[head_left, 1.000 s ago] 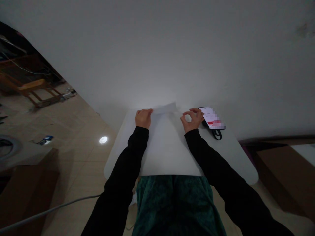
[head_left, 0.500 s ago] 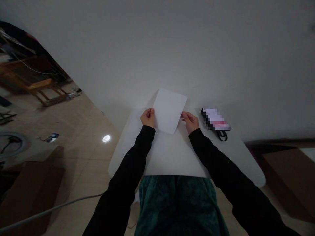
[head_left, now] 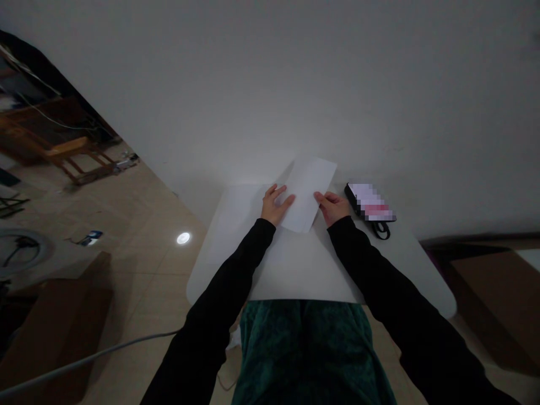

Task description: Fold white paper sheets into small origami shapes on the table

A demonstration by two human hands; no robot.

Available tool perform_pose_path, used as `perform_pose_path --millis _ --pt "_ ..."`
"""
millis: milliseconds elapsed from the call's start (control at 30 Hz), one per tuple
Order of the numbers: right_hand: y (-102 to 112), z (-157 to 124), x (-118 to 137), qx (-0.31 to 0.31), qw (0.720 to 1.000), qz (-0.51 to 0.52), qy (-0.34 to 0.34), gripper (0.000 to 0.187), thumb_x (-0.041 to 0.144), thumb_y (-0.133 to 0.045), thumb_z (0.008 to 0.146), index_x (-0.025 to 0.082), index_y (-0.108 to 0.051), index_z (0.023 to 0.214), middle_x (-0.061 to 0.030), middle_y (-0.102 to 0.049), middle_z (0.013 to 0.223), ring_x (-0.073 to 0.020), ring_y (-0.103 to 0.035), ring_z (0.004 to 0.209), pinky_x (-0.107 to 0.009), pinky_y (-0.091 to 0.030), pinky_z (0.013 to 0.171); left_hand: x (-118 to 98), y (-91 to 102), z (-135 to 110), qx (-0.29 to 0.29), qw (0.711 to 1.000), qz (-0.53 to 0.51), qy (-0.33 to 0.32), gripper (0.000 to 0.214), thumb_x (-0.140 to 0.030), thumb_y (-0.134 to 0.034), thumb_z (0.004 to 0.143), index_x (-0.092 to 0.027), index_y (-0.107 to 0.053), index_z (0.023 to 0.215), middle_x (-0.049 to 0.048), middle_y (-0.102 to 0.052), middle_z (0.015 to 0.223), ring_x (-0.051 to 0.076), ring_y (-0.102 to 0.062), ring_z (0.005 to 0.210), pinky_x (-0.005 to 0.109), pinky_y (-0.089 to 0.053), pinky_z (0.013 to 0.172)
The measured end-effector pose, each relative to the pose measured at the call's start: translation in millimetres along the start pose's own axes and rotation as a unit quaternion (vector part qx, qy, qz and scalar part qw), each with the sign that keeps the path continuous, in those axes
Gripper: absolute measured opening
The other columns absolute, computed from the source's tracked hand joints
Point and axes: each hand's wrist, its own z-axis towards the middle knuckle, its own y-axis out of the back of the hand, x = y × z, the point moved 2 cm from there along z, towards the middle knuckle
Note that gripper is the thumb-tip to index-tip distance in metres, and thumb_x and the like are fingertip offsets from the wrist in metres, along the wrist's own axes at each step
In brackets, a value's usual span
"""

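A white sheet of paper [head_left: 307,188] is held tilted above the white table [head_left: 307,275], near the wall. My right hand [head_left: 334,208] pinches its right edge between thumb and fingers. At the left edge, my left hand [head_left: 275,207] has its fingers stretched apart, with the thumb touching the face of the paper. Another flat white sheet [head_left: 236,216] seems to lie on the left part of the table, its outline faint.
A dark-cased device with a blurred-out screen [head_left: 373,202] and a black strap [head_left: 382,229] lies right of my right hand. The wall [head_left: 270,84] rises behind the table. Cardboard boxes [head_left: 54,332] and a grey cable [head_left: 105,351] are at left.
The paper has shifted right and looks narrower. My left hand has moved right and spread its fingers from a pinch; my right hand has moved slightly right, still pinching the paper.
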Motion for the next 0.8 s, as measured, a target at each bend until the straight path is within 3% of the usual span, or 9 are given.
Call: perform_pose_path --millis 167,233,300,367,467,600,667,733,800 --pt "2 1 -4 -0.001 0.999 0.041 -0.033 0.046 0.042 -0.094 0.039 0.020 -0.069 0.071 -0.0011 -0.075 0.074 -0.0179 -0.067 0.065 -0.038 -0.060 0.067 -20 -23.9 -18 0.171 0.978 -0.106 -0.060 0.113 -0.050 -0.085 0.061 -0.040 -0.019 0.152 0.0135 -0.020 0.161 0.037 -0.039 0.139 0.053 -0.048 0.100" --pt "1 -2 -11 0.014 0.997 0.038 -0.063 0.053 0.046 -0.094 0.036 0.020 -0.068 0.074 -0.0018 -0.074 0.073 -0.0207 -0.068 0.064 -0.042 -0.061 0.066 -26 -36.0 -29 0.201 0.966 -0.146 -0.067 0.127 -0.053 -0.086 0.057 -0.037 -0.006 0.154 0.0176 -0.022 0.159 0.036 -0.039 0.139 0.051 -0.049 0.101" --pt "-3 -6 -16 0.035 0.996 0.030 -0.082 0.058 0.053 -0.092 0.034 0.020 -0.066 0.074 -0.0021 -0.073 0.069 -0.0228 -0.069 0.063 -0.044 -0.061 0.066 -30 -44.3 -36 0.187 0.962 -0.188 -0.069 0.117 -0.056 -0.081 0.064 -0.033 -0.011 0.154 0.0183 -0.037 0.152 0.033 -0.047 0.135 0.049 -0.049 0.101" --pt "-6 -8 -16 0.042 0.995 0.036 -0.082 0.061 0.055 -0.091 0.034 0.020 -0.066 0.076 -0.0017 -0.073 0.071 -0.0231 -0.070 0.067 -0.043 -0.061 0.071 -32 -42.9 -34 0.114 0.965 -0.231 -0.050 0.090 -0.058 -0.073 0.073 -0.027 -0.032 0.147 0.0166 -0.053 0.140 0.030 -0.056 0.126 0.047 -0.048 0.102" --pt "-3 -4 -2 0.036 0.995 0.053 -0.072 0.059 0.051 -0.092 0.038 0.022 -0.066 0.082 -0.0010 -0.075 0.081 -0.0231 -0.072 0.081 -0.040 -0.061 0.081 -30 -16.2 -15 -0.005 0.959 -0.283 0.020 0.057 -0.060 -0.069 0.077 -0.016 -0.064 0.113 0.0142 -0.069 0.117 0.029 -0.065 0.111 0.046 -0.050 0.098" --pt "8 4 18 0.104 0.987 0.021 -0.118 0.059 0.072 -0.074 0.058 0.023 -0.068 0.089 -0.0041 -0.075 0.085 -0.0262 -0.071 0.096 -0.041 -0.059 0.085 -27 43.6 21 0.020 0.931 -0.356 0.073 0.051 -0.053 -0.085 0.057 -0.016 -0.071 0.088 0.0077 -0.074 0.088 0.026 -0.070 0.092 0.040 -0.055 0.086" --pt "9 2 20 0.113 0.985 0.017 -0.132 0.058 0.076 -0.067 0.064 0.024 -0.068 0.090 -0.0042 -0.075 0.086 -0.0254 -0.071 0.097 -0.041 -0.059 0.084 -22 62.3 28 0.018 0.911 -0.402 0.095 0.049 -0.052 -0.085 0.058 -0.018 -0.070 0.089 0.0054 -0.074 0.087 0.024 -0.070 0.092 0.037 -0.054 0.086" --pt "3 -5 14 0.128 0.978 0.023 -0.161 0.057 0.072 -0.071 0.062 0.024 -0.068 0.092 -0.0039 -0.076 0.086 -0.0247 -0.071 0.093 -0.040 -0.059 0.081 -15 60.4 23 0.019 0.886 -0.442 0.138 0.048 -0.054 -0.082 0.063 -0.018 -0.070 0.093 0.0056 -0.074 0.093 0.023 -0.069 0.098 0.038 -0.053 0.091" --pt "-5 -15 4 0.139 0.975 0.010 -0.171 0.049 0.062 -0.079 0.058 0.023 -0.069 0.086 -0.0028 -0.075 0.080 -0.0234 -0.071 0.082 -0.038 -0.059 0.076 -8 40.5 11 0.041 0.872 -0.450 0.187 0.048 -0.050 -0.084 0.061 -0.016 -0.069 0.091 0.0071 -0.074 0.091 0.025 -0.068 0.100 0.039 -0.052 0.093"
